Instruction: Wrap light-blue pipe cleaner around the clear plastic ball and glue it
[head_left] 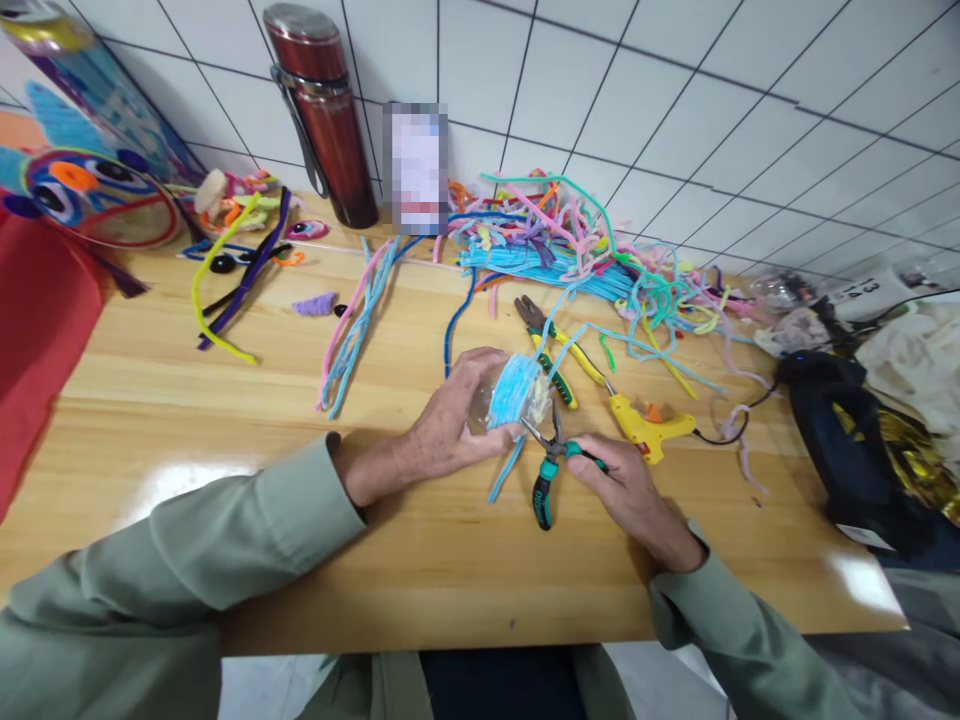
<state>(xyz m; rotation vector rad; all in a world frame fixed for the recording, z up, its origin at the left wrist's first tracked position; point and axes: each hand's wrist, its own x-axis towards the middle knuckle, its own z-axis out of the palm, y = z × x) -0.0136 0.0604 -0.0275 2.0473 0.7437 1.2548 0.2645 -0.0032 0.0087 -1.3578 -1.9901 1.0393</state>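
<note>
My left hand (459, 412) grips a clear rounded piece partly wrapped in rows of light blue pipe cleaner (513, 390). Loose blue ends stick out from it, up to the right and down toward me. In my right hand (619, 480) is one handle of a pair of needle-nose pliers (552, 458) with black and teal grips. Its jaws are spread, one tip touching the lower edge of the wrapped piece; the other handle hangs free. Just beyond lie green-and-yellow cutting pliers (551, 335), and to their right a yellow hot glue gun (649, 425).
A heap of coloured pipe cleaners (555, 250) lines the wall. Blue and pink strands (360, 325) lie at left. A red thermos (324, 120) and a blurred phone (418, 170) stand behind. A decorated round craft piece (94, 195) is far left; a black bag (832, 430) sits right.
</note>
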